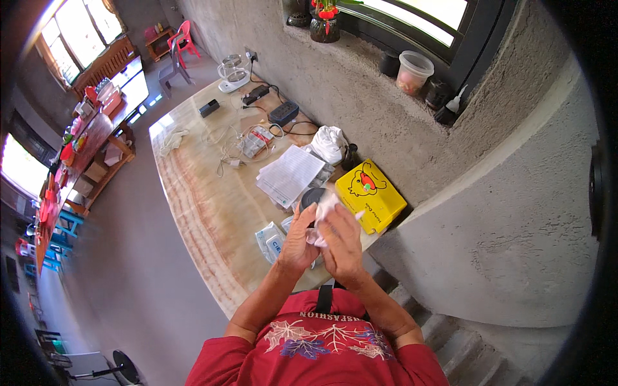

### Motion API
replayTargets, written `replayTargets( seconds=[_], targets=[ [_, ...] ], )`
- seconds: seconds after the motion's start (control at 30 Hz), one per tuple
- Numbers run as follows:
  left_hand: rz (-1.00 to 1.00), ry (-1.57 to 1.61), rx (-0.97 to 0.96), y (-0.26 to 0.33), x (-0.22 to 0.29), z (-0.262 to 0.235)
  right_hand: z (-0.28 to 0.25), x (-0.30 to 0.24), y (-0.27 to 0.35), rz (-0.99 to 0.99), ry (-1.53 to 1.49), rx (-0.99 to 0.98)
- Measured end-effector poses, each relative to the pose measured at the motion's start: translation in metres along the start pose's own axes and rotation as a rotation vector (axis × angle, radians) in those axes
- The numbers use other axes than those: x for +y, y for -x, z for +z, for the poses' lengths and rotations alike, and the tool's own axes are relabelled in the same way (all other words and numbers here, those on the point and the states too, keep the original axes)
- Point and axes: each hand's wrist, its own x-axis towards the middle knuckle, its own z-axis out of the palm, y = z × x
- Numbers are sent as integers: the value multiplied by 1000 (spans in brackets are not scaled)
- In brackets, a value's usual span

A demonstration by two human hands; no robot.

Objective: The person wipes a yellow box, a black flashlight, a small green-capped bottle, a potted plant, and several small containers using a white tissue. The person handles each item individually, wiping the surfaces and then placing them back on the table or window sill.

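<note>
My left hand (298, 242) is closed around a dark grey, round-topped object (313, 197), perhaps a container, whose lower part my fingers hide. Pressed to its right side is a crumpled white wipe (327, 204), with the fingers of my right hand (343, 243) curled over it. Both hands meet above the near end of the marbled table (193, 206). Just left of my left wrist lies a white and pale blue wipes pack (271, 242), partly covered by the arm.
Beyond my hands lie printed sheets (291, 175), a bunched white cloth (329, 144) and a yellow box (371, 195) by the wall. Farther along are cables, a dark power strip (283, 114) and a glass kettle (232, 72). Stairs (450, 338) descend at the lower right.
</note>
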Motion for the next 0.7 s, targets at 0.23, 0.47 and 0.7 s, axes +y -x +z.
replayTargets(
  seconds=[0.23,0.47,0.7],
  targets=[
    [1,-12,-33,-2,1,-3,-16,4,30,65,-192,-231],
    [-26,60,-76,5,0,19,-36,16,-13,464,-350,64],
    [67,79,-40,0,-5,10,-4,17,14,954,-669,-2]
  ],
)
